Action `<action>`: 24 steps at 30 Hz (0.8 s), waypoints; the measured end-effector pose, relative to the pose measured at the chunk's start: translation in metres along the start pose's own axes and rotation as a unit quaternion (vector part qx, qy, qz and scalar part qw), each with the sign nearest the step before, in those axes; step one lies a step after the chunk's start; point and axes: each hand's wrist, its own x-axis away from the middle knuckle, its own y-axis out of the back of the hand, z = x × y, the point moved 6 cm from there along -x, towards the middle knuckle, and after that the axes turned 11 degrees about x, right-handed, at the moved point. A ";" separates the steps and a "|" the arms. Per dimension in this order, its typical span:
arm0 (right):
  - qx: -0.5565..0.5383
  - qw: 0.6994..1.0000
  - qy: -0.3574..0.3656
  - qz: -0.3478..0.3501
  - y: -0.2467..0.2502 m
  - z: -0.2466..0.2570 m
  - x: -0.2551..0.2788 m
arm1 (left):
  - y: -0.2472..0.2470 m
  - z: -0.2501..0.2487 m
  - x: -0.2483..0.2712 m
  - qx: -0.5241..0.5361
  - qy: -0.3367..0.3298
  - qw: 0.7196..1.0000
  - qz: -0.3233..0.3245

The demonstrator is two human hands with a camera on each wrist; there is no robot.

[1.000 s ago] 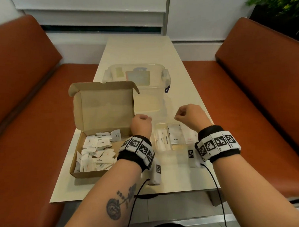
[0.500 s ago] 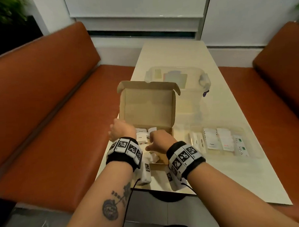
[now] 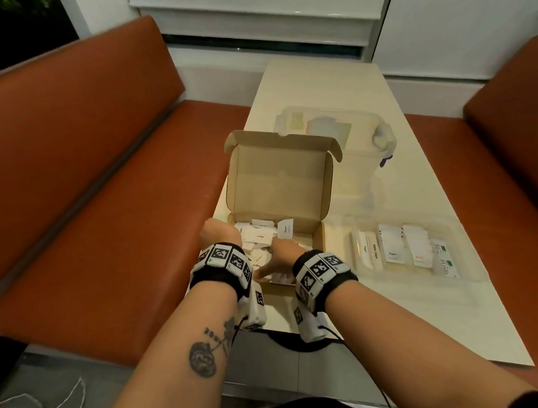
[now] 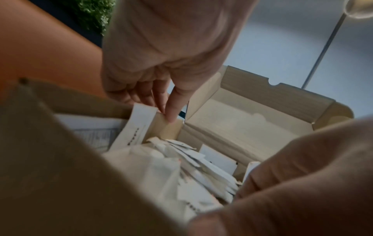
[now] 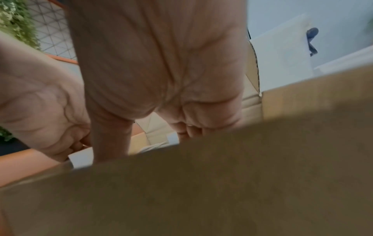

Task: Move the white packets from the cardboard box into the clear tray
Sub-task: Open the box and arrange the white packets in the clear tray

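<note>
The cardboard box stands open with its lid upright and holds several loose white packets. Both hands reach down into it. In the left wrist view my left hand is at the box's left wall, its curled fingers and thumb pinching the top edge of a white packet that leans there. My right hand is in the near middle of the pile; the box's front wall hides its fingertips. The clear tray lies right of the box and holds rows of packets.
A clear lidded tub stands behind the box on the pale table. Orange bench seats flank the table on both sides. Wrist cables hang off the near table edge.
Both hands have moved left from above the clear tray into the cardboard box. The head view has swung left with them.
</note>
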 end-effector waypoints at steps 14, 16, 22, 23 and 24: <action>-0.041 0.997 0.037 0.053 -0.006 0.006 0.000 | -0.003 0.002 -0.003 0.003 -0.012 1.000 -0.002; -0.030 0.997 0.047 0.051 -0.006 0.006 0.002 | -0.004 0.003 -0.003 0.006 -0.013 1.000 -0.005; -0.129 0.989 0.031 0.062 -0.004 -0.004 0.002 | -0.004 0.004 -0.004 0.005 -0.009 1.000 -0.012; -0.143 0.988 0.033 0.053 -0.002 -0.007 0.001 | -0.004 0.004 -0.004 0.005 -0.008 1.000 -0.013; -0.152 0.987 0.034 0.040 0.000 -0.009 0.001 | -0.004 0.004 -0.004 0.005 -0.008 1.000 -0.014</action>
